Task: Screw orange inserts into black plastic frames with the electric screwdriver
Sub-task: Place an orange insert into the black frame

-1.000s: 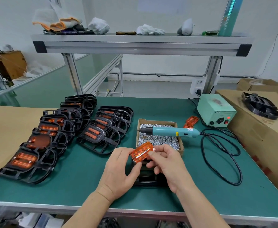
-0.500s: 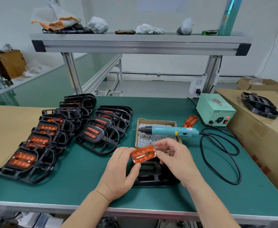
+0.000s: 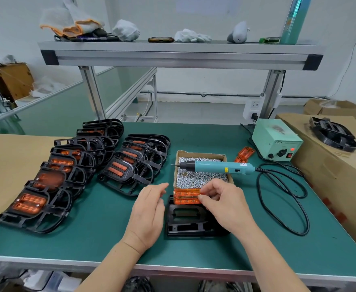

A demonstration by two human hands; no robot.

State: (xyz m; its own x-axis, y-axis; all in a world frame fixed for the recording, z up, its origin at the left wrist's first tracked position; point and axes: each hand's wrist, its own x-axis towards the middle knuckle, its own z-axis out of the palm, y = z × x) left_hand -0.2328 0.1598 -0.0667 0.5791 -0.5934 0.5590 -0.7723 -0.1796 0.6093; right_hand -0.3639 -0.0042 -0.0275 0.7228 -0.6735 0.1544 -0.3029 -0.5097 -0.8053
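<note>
My right hand point(image 3: 222, 202) pinches an orange insert point(image 3: 186, 196) by its right end, holding it just above the far edge of a black plastic frame point(image 3: 190, 221) lying on the green mat. My left hand point(image 3: 149, 209) hovers just left of the frame with relaxed fingers, apart from the insert and holding nothing. The teal electric screwdriver point(image 3: 215, 167) lies across a cardboard box of screws point(image 3: 200, 170) right behind the hands. Two more orange inserts point(image 3: 244, 153) lie beyond the box.
Rows of black frames fitted with orange inserts point(image 3: 78, 169) overlap on the left of the table. A green power supply point(image 3: 277, 141) and its looping black cable point(image 3: 282, 199) occupy the right. Cardboard boxes point(image 3: 331, 165) border the right edge, brown cardboard point(image 3: 4, 165) the left.
My left hand has let go of the orange insert and drawn slightly left. My right hand alone now holds the insert, turned level over the frame's far edge.
</note>
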